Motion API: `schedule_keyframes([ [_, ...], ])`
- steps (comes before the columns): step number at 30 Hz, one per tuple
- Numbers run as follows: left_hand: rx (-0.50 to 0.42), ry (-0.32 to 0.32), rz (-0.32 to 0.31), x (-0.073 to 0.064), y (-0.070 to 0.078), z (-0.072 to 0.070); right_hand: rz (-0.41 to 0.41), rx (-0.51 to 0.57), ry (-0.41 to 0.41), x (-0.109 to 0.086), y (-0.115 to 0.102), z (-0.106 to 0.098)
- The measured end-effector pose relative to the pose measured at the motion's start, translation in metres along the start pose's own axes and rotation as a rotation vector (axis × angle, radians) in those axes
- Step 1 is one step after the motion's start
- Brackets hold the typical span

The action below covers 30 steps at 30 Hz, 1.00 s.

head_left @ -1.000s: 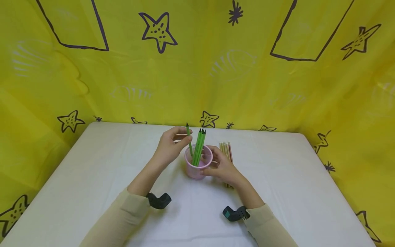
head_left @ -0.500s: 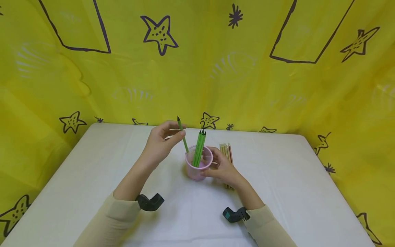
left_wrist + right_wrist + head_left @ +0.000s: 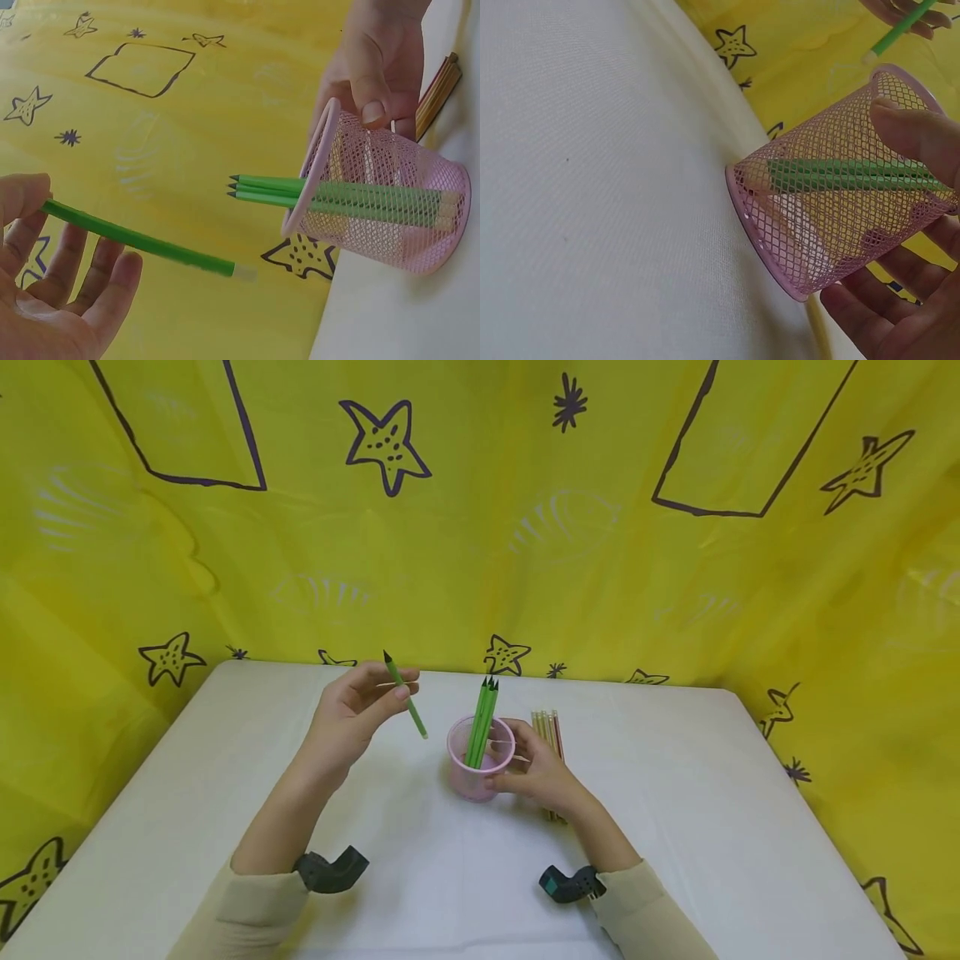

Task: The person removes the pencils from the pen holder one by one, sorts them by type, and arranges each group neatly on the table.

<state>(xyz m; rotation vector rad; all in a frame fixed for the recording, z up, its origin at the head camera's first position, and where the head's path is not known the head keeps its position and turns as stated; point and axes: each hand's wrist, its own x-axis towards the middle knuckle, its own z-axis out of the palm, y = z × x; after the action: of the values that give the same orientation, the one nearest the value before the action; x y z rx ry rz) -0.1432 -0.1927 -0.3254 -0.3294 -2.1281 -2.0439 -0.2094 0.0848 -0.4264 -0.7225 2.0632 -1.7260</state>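
Observation:
In the head view my left hand (image 3: 347, 718) pinches a green pencil (image 3: 417, 720) between thumb and fingers, black tip up. The pencil is in the air left of a pink mesh pencil cup (image 3: 471, 787), apart from it; its pale end shows in the left wrist view. Several other green pencils (image 3: 480, 727) stand points up in the cup, leaning together. My right hand (image 3: 543, 770) grips the cup from its right side, with the thumb (image 3: 919, 135) along the mesh in the right wrist view. The cup stands upright on the table.
Several gold-toned pencils or sticks, one of them reddish, lie in a bundle (image 3: 555, 727) on the white table (image 3: 675, 827), partly hidden behind my right hand. A yellow curtain (image 3: 465, 552) with drawn stars hangs behind the table's far edge.
My left hand has moved left, drawing the green pencil up out of the cup and away from it. My right hand and the cup have stayed in place.

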Motion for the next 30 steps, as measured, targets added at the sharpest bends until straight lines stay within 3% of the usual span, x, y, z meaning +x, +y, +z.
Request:
schedule_keyframes([
  [7, -0.036, 0.005, -0.018, -0.006, -0.012, -0.012, -0.007, -0.011, 0.002, 0.000, 0.001, 0.000],
  [13, 0.007, -0.015, -0.038, -0.004, -0.020, -0.019, -0.005, -0.021, 0.001, 0.000, 0.002, 0.000],
  [30, 0.058, 0.029, -0.185, 0.005, -0.041, -0.033, -0.006, -0.015, -0.006, 0.001, 0.001, 0.000],
])
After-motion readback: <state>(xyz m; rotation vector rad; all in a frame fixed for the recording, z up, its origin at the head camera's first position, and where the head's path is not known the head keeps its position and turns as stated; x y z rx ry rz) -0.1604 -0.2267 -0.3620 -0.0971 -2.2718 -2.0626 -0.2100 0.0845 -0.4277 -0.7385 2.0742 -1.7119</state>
